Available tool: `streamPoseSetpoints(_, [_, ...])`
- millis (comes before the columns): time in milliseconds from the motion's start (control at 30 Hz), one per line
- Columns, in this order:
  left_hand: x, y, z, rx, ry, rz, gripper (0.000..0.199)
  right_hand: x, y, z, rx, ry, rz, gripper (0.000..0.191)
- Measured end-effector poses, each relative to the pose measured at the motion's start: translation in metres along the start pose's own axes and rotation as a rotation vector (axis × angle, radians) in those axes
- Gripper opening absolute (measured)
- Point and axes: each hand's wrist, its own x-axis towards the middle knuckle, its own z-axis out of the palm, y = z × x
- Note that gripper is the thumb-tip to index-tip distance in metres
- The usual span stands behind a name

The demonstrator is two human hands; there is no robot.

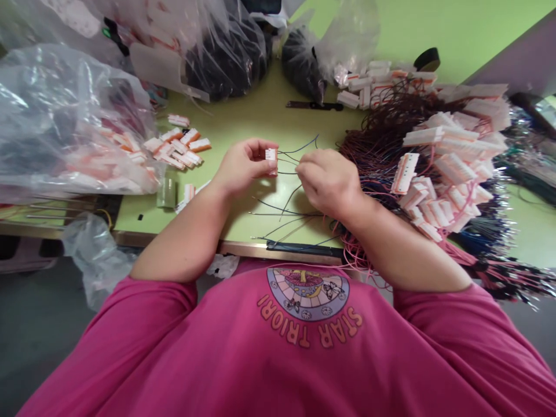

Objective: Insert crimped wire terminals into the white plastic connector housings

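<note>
My left hand (245,166) pinches a small white and orange connector (271,161) between thumb and fingers, upright above the green table. Thin dark wires (287,157) run from the connector toward my right hand (328,180), whose fingers are closed just to the right. Whatever its fingertips grip is too small to make out. Below the hands, several loose dark wires (282,214) lie on the table with their ends pointing left. More white and orange connectors (178,149) lie in a loose pile left of my left hand.
Clear bags (78,116) of connectors fill the left side. Dark filled bags (230,55) stand at the back near a black cutter (315,106). At right is a large heap of wired connectors (452,156), with black tape (427,59) behind. The table's front edge (243,249) is near my body.
</note>
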Motion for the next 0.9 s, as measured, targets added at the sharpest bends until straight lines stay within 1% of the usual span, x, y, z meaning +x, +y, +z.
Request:
streamPoseSetpoints(33, [0.001, 0.001, -0.002, 0.016, 0.015, -0.002, 0.032, -0.002, -0.003, -0.004, -0.053, -0.105, -0.068, 0.032])
streamPoseSetpoints(67, [0.001, 0.001, -0.003, 0.034, 0.024, -0.003, 0.032, -0.003, -0.006, -0.006, -0.075, -0.244, -0.129, 0.031])
streamPoseSetpoints(133, [0.001, 0.002, -0.002, 0.065, 0.019, -0.010, 0.033, -0.002, -0.011, -0.007, -0.072, -0.513, -0.197, 0.027])
streamPoseSetpoints(167, [0.000, 0.002, -0.001, 0.073, 0.013, -0.015, 0.033, -0.002, -0.012, -0.005, -0.069, -0.600, -0.208, 0.026])
streamPoseSetpoints(200, [0.000, 0.002, -0.001, 0.075, 0.006, -0.021, 0.033, 0.000, -0.013, -0.003, -0.073, -0.651, -0.209, 0.026])
streamPoseSetpoints(333, [-0.003, 0.003, 0.003, 0.062, 0.000, -0.046, 0.033, 0.004, -0.010, 0.009, -0.087, -0.704, -0.187, 0.029])
streamPoseSetpoints(433, [-0.004, 0.005, 0.004, 0.057, 0.003, -0.063, 0.032, 0.004, -0.005, 0.013, -0.048, -0.694, -0.188, 0.028])
streamPoseSetpoints(533, [-0.004, 0.005, 0.004, 0.066, 0.001, -0.070, 0.031, 0.005, 0.000, 0.009, 0.053, -0.664, -0.176, 0.024])
streamPoseSetpoints(633, [-0.005, 0.005, 0.005, 0.073, -0.006, -0.071, 0.031, 0.008, 0.004, 0.003, 0.182, -0.670, -0.117, 0.021])
streamPoseSetpoints(700, [-0.004, 0.004, 0.005, 0.070, -0.015, -0.074, 0.031, 0.010, 0.006, 0.002, 0.231, -0.670, -0.085, 0.022])
streamPoseSetpoints(833, [-0.004, 0.004, 0.005, 0.081, -0.027, -0.083, 0.032, 0.010, 0.005, 0.008, 0.171, -0.627, -0.024, 0.027])
streamPoseSetpoints(900, [-0.004, 0.003, 0.006, 0.085, -0.028, -0.085, 0.033, 0.009, 0.003, 0.011, 0.125, -0.644, -0.027, 0.026])
